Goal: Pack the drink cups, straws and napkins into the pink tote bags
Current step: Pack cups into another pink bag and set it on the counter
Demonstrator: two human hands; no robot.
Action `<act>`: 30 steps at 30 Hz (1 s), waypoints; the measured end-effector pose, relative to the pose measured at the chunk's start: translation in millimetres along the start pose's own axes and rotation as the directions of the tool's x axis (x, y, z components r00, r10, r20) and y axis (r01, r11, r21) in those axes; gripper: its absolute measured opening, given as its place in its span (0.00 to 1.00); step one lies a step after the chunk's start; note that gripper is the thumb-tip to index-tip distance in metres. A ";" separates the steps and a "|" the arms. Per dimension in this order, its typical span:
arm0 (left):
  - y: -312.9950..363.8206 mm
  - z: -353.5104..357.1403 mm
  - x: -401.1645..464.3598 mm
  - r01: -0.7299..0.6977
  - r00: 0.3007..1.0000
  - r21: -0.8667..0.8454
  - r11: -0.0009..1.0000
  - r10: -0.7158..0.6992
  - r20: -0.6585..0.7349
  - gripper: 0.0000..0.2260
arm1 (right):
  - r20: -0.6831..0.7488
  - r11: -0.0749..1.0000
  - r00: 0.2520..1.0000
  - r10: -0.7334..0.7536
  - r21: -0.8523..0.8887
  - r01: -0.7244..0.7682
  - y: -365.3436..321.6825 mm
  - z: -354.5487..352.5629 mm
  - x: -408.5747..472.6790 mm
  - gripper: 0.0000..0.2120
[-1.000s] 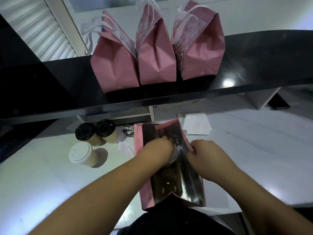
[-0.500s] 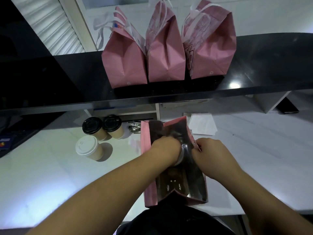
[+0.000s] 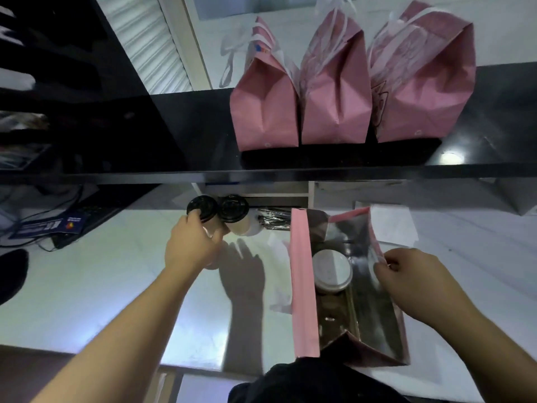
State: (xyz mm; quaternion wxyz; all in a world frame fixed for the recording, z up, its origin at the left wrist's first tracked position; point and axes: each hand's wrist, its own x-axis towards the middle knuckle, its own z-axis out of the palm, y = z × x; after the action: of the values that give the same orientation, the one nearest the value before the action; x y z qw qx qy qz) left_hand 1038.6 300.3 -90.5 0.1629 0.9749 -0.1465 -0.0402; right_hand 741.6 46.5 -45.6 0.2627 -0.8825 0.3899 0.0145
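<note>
Your left hand (image 3: 193, 247) sits at about ten o'clock from the middle of the view. Its fingers curl around a cup (image 3: 202, 209) with a black lid, the fingertips touching the lid's edge; the hand hides most of the cup's body, and a pale shape under the palm cannot be made out. Just beside it, toward three o'clock, stands a second black-lidded cup (image 3: 233, 209), its tan side partly showing.

Your right hand (image 3: 406, 282) is at four o'clock. Its fingers pinch the right-hand rim of the open pink bag (image 3: 302, 286) and hold it wide. The bag stands on the white counter (image 3: 101, 280) with a shiny silver lining. Inside it, near the left wall, sits a cup with a white lid (image 3: 332, 271); what lies deeper in the bag is too dark to tell. Your dark clothing cuts off the bag's near end at six o'clock.

At twelve o'clock from the bag, a bundle of wrapped straws (image 3: 274, 219) lies partly under the shelf edge. White napkins (image 3: 392, 225) lie at one o'clock, half hidden behind the bag.

On the black shelf (image 3: 189, 135) above, three pink bags (image 3: 334, 91) stand side by side, touching, with white handles. At nine o'clock, cables and a dark keyboard are hard to make out.
</note>
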 end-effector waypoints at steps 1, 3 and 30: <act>-14.0 3.4 2.7 0.027 1.000 0.012 1.000 -0.027 0.007 0.31 | -0.003 1.000 1.000 -0.007 -0.010 0.007 -0.6 0.7 0.3 0.18; -33.0 8.9 7.7 0.056 0.998 0.045 0.997 -0.058 0.030 0.36 | -0.006 1.000 1.000 -0.021 -0.022 0.021 -2.4 0.8 1.1 0.19; 99.1 -126.5 -106.2 -0.687 0.713 -0.260 0.679 0.699 -0.056 0.37 | -0.003 0.999 0.999 -0.050 -0.019 0.050 -6.7 -2.1 -4.2 0.22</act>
State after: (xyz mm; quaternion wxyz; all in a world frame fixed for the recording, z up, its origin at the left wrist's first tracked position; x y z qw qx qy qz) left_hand 926.2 281.1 64.7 0.2894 0.8150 -0.5016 -0.0179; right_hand 743.1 52.1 -39.8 0.2537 -0.8945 0.3680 0.0100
